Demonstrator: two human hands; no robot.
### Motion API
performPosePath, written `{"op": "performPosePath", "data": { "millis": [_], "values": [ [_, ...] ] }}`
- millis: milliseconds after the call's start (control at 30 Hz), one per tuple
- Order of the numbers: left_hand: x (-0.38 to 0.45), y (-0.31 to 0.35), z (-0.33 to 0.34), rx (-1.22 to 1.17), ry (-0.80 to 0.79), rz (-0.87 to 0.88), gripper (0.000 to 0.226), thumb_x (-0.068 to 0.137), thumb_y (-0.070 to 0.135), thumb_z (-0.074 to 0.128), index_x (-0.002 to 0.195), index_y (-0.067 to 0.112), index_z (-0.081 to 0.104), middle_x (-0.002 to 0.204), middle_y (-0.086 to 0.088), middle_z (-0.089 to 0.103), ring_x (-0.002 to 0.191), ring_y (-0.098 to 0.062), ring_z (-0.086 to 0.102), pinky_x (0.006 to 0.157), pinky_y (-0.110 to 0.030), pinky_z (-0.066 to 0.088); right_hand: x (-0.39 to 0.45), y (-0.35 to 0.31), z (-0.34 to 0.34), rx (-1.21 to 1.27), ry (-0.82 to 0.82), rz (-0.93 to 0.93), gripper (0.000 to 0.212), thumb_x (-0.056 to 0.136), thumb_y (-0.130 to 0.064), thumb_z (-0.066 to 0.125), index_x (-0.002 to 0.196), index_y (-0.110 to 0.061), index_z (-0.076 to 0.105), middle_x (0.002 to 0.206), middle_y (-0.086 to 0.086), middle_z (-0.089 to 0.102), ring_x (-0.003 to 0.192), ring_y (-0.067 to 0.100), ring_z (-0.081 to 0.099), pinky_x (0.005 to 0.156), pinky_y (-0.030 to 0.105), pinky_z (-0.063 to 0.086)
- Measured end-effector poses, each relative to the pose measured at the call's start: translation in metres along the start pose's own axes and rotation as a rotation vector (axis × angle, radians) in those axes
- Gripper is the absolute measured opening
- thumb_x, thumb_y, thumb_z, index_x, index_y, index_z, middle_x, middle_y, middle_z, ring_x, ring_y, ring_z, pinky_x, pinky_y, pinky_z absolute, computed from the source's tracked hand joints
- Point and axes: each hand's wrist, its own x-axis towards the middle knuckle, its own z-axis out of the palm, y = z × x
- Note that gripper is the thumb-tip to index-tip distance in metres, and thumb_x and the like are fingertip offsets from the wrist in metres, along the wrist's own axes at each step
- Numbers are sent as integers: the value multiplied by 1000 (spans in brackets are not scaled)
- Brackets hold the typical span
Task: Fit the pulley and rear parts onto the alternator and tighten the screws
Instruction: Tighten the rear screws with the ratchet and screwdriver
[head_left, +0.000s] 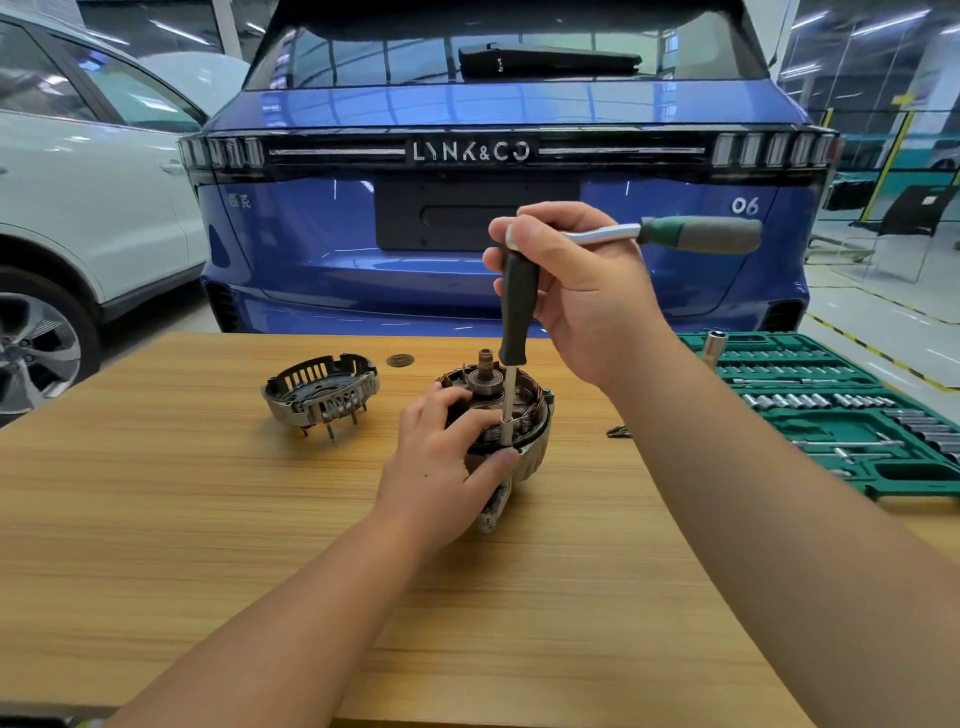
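Standing shaft-up mid-table (156, 519), alternator (524, 421) is steadied by left hand (441, 467), fingers curled round its rim. Right hand (576, 291) grips vertical nut driver (514, 332) plus a ratchet (696, 234) pointing right, socket tip on the near edge. Rear housing (319, 389) lies left, apart; green socket case (841, 415) right.

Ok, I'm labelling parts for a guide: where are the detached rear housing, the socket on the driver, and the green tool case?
rear housing (319, 389), head view, slotted side wall.
socket (505, 430), head view, lower barrel.
tool case (906, 475), head view, bare front tray.
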Motion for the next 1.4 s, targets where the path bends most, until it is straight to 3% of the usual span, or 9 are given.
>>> {"op": "performPosePath", "data": {
  "millis": [167, 300, 367, 467, 633, 800, 933, 1033, 1400],
  "values": [
    [-2, 6, 7, 16, 81, -8, 49, 87, 66, 49, 129, 42, 58, 147, 11, 32, 141, -14, 15, 101, -47, 40, -2, 9, 16, -334, 173, -290, 2, 93, -13, 71, 92, -11, 72, 84, 11, 73, 85, 29, 72, 81, 43, 60],
    [-3, 7, 8, 24, 97, -5, 61, 82, 72, 38, 129, 41, 59, 146, 13, 33, 138, -14, 17, 98, -44, 43, -6, 15, 22, -488, 308, -465, 7, 93, -13, 72, 94, -6, 72, 82, 3, 70, 75, 11, 67, 68, 23, 53],
    [-2, 6, 8, 6, 91, -3, 60, 82, 72, 39, 130, 41, 59, 147, 13, 33, 139, -14, 17, 99, -42, 40, -6, 19, 24, -503, 313, -484, 5, 94, -13, 70, 94, -8, 71, 82, 4, 70, 76, 13, 68, 68, 25, 54],
    [-2, 2, 7, -12, 60, 7, 61, 81, 74, 37, 130, 43, 57, 148, 16, 30, 141, -9, 12, 98, -35, 31, -7, 21, 21, -266, 181, -307, 6, 98, -20, 63, 101, -16, 67, 90, 13, 73, 77, 26, 71, 72, 41, 61],
    [-1, -6, 3, -29, 26, 37, 54, 86, 68, 45, 130, 41, 58, 148, 16, 31, 144, -6, 8, 105, -34, 21, 1, 14, 5, 228, -128, 123, 25, 103, -36, 48, 114, -16, 61, 91, 5, 68, 73, 20, 62, 67, 33, 51],
    [-1, -7, 2, -53, 18, 42, 53, 85, 68, 46, 129, 40, 60, 148, 16, 32, 146, -10, 9, 107, -35, 20, 9, 13, 1, 319, -253, 198, 22, 102, -32, 45, 108, -17, 60, 91, 6, 67, 75, 21, 62, 69, 35, 49],
    [-1, -3, 3, -43, 35, 35, 47, 87, 62, 51, 127, 40, 60, 147, 17, 32, 144, -9, 9, 105, -34, 19, 9, 13, 7, 258, -206, 36, 11, 100, -15, 52, 96, -12, 62, 100, 14, 71, 81, 25, 66, 74, 36, 54],
    [-3, 0, 3, -44, 59, 30, 45, 85, 62, 51, 122, 40, 61, 145, 16, 33, 142, -10, 13, 105, -36, 22, 3, 15, 10, 197, -160, -101, 17, 97, -9, 56, 88, -16, 69, 106, 16, 72, 86, 27, 70, 75, 37, 57],
    [-2, -2, -1, -43, 70, 54, 49, 82, 64, 48, 120, 37, 65, 142, 15, 39, 136, -9, 19, 99, -32, 23, -3, 22, 19, -17, 2, -378, 3, 93, -3, 64, 94, -4, 67, 92, 17, 72, 80, 31, 73, 77, 45, 59]
  ]
}}
